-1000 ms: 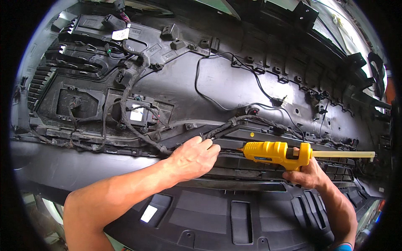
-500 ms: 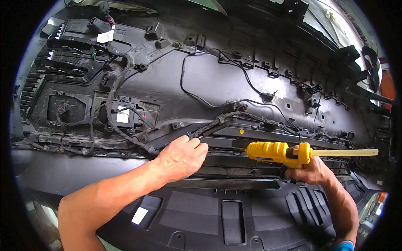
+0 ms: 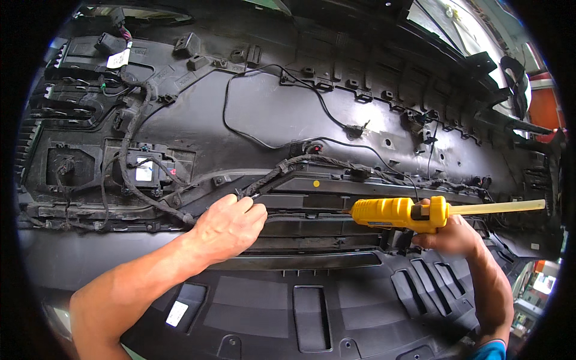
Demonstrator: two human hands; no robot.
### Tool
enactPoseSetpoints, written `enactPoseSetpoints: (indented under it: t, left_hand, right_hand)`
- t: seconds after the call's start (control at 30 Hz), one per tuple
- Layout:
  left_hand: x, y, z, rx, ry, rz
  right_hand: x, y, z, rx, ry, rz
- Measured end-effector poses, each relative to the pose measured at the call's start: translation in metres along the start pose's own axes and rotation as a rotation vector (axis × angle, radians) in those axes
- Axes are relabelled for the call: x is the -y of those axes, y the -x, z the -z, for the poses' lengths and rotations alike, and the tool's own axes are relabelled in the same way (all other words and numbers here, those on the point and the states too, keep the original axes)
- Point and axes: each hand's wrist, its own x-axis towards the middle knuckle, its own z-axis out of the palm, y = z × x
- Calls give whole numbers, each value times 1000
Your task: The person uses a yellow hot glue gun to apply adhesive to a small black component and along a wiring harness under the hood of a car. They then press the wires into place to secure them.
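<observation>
Inside a large black bumper, my left hand (image 3: 231, 227) is closed, its knuckles up, at a bend of the black taped wiring harness (image 3: 270, 174). Its fingertips are hidden, so I cannot make out what they pinch. To the right, my right hand (image 3: 451, 237) is wrapped round the handle of a yellow hot glue gun (image 3: 384, 213). The gun lies level with its nozzle pointing left, toward my left hand and apart from it. A long pale glue stick (image 3: 498, 207) sticks out of its back end.
A thin black cable (image 3: 225, 111) loops across the bumper's inner face (image 3: 288, 105). At the left sits a black module (image 3: 150, 170) with a white label. Brackets and clips run along the far side. A slotted black panel (image 3: 252, 300) lies nearest me.
The view has swung right, so the bumper and my left hand sit farther left in the picture. Relative to the bumper, the glue gun has moved right, away from my left hand.
</observation>
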Motion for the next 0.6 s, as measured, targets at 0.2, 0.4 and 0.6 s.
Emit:
enactPoseSetpoints:
  t: [0.2, 0.4, 0.6]
  left_hand:
    - [0, -1, 2, 0, 34, 1]
    - [0, -2, 1, -56, 36, 1]
    - [0, -1, 0, -29, 27, 6]
  right_hand:
    - [-4, 2, -10, -63, 59, 87]
    - [-11, -9, -29, -67, 146, 178]
    - [-13, -14, -34, -86, 197, 219]
